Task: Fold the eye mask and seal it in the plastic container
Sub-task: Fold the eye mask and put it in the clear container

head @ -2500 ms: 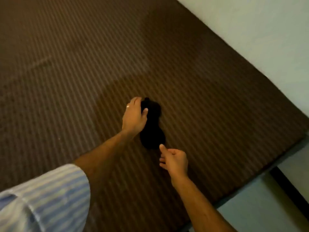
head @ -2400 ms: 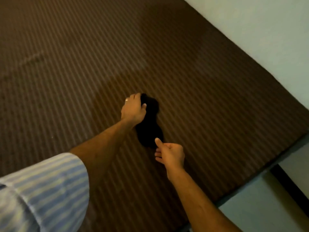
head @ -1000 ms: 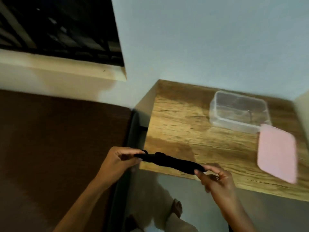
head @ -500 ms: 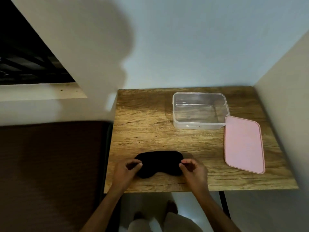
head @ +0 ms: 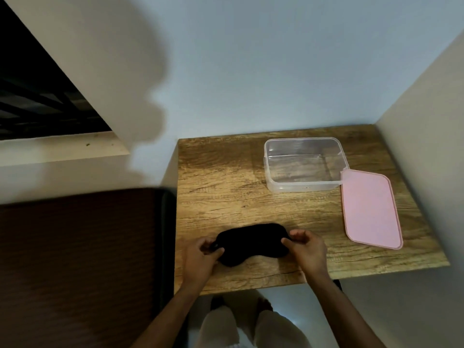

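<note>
Mask (head: 251, 243) lies flat near the table's (head: 226, 177) front edge, long axis running left-right. We've got our left hand (head: 200, 257) pinching its left end and right hand (head: 307, 249) pinching its right end, fingers curled tight on fabric. Equal reach, so we'd guess end-to-end fold. Container (head: 305, 164) sits open toward the back right corner, lid (head: 369, 209) touching it, along the right edge. Walls behind and right.

open container (head: 305, 165), bare table (head: 226, 187) between

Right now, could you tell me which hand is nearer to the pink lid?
Right. The right hand is just left of the pink lid; the left hand is across the eye mask.
</note>
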